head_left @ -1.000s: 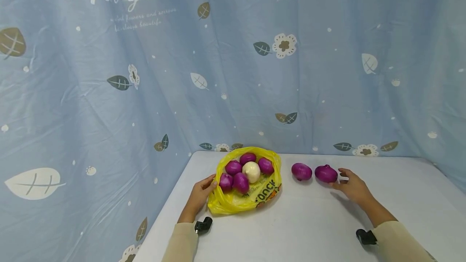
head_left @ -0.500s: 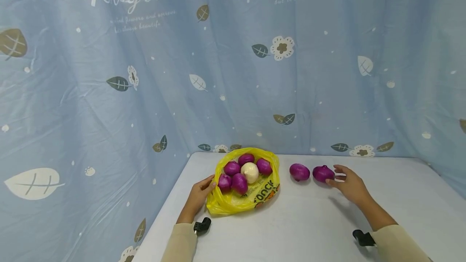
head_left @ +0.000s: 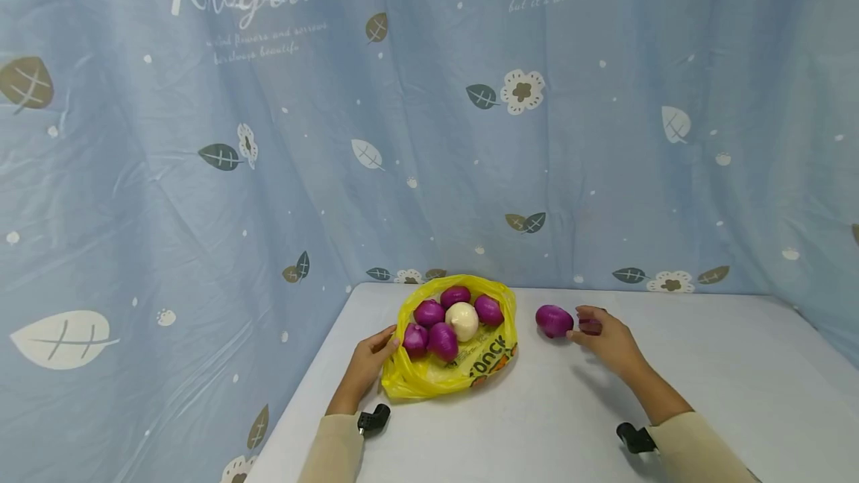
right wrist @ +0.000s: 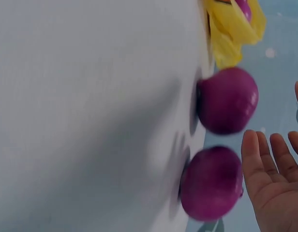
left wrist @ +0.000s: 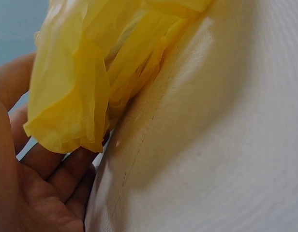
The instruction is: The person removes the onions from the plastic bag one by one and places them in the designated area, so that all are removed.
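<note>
In the head view, my left hand (head_left: 367, 362) holds the left rim of a yellow plastic bag (head_left: 416, 387), its thumb on the bag's edge. The left wrist view has the bag's folds between thumb and fingers. Inside the bag lie several purple onions (head_left: 442, 342) and one white onion (head_left: 461, 320). Two more purple onions rest on the table: the left one (right wrist: 229, 100) and the right one (right wrist: 212, 183). My right hand (head_left: 609, 343) is beside these, its fingers extended in the right wrist view. In the head view it mostly hides the right onion; contact is unclear.
A white-covered table (head_left: 517, 431) carries everything. Behind it hangs a blue printed curtain (head_left: 429, 133). Small black devices are strapped at the left wrist (head_left: 373, 419) and the right wrist (head_left: 635, 438).
My right hand has moved left, from the right onion's right side to in front of it, near the left onion. My left hand stays at the bag's rim.
</note>
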Tool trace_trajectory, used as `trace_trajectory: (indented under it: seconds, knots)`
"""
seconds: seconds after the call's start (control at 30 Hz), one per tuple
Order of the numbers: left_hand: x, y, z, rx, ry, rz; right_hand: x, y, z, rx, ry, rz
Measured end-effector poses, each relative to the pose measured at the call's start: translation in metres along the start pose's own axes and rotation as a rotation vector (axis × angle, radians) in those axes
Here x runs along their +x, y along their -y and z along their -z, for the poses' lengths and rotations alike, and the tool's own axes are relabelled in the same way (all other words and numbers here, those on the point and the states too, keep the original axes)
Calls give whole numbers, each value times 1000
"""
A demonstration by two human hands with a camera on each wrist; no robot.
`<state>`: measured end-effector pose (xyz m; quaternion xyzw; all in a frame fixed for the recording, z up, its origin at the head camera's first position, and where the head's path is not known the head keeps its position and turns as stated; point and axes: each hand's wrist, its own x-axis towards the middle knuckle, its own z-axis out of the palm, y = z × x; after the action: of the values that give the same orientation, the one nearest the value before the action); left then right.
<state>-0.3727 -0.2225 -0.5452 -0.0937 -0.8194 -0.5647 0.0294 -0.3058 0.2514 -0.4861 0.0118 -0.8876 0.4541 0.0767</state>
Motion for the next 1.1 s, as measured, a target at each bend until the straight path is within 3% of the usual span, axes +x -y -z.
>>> trace_trajectory:
  seconds: [0.43,0.8,1.1]
  knots:
    - [-1,-2,-1,-34,20,-14,8,34,-35,43,23,-33]
    - [1,2,1,-22,16,-13,17,53,-72,143,66,48]
    - [1,2,1,-28,20,-15,20,65,-106,160,97,24]
